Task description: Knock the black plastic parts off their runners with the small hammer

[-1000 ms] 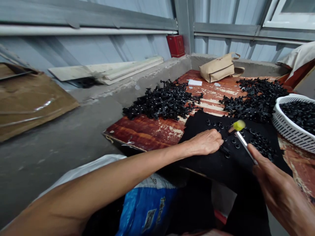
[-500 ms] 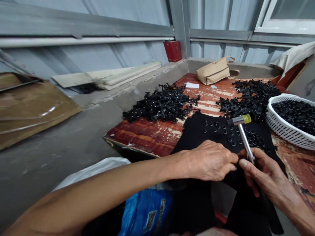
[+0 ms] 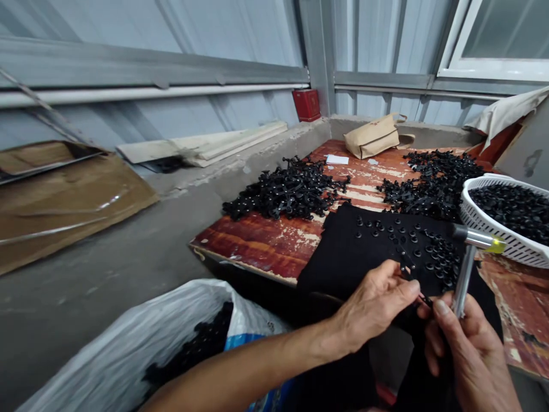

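Note:
My left hand is closed in a pinch on a small black part with shiny round ends, above the front of a black cloth. My right hand grips a small hammer, its metal handle rising between thumb and fingers. The head has a dark face and a yellow face. The right thumb and forefinger also meet at a dark piece beside the left fingertips; whether it belongs to the same part I cannot tell. Small black round pieces lie scattered on the cloth.
Piles of black parts lie on the worn red table, one pile left, another right. A white basket of black pieces stands right. An open white sack holds black parts at lower left. A tan bag sits behind.
The left hand has turned, showing the small black part in its fingers. The hammer has swung right and its head sits lower. The view has shifted, revealing the sack's contents.

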The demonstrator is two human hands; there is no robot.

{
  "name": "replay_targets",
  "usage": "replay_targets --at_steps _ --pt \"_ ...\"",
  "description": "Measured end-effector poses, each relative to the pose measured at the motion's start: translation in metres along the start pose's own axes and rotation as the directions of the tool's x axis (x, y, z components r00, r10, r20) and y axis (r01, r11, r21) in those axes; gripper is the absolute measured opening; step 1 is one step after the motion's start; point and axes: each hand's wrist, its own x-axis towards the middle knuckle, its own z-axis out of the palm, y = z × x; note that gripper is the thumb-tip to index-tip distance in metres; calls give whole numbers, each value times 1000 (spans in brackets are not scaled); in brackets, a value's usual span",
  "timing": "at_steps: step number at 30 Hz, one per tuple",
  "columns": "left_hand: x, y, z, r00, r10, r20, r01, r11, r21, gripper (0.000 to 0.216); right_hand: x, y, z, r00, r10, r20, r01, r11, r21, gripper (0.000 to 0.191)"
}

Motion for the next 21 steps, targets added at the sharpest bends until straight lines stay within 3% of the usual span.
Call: replay_targets --at_steps 3,8,13,16,21 --pt "4 -2 4 999 -19 29 21 995 -97 42 -6 7 1 999 28 24 -28 1000 -2 26" --pt "5 3 -7 988 -95 118 95 995 12 43 -9 12 -6 1000 15 23 -14 999 -48 28" --pt "10 7 -10 984 -169 57 163 982 94 37 -8 13 -2 999 21 43 -17 997 -79 30" --pt "17 8 -14 993 -115 -3 114 980 160 41 -8 15 1 998 40 56 -34 993 -117 31" --pt "32 12 -30 987 -142 -80 156 962 226 38 -13 14 -7 998 52 -19 -53 996 -71 31"
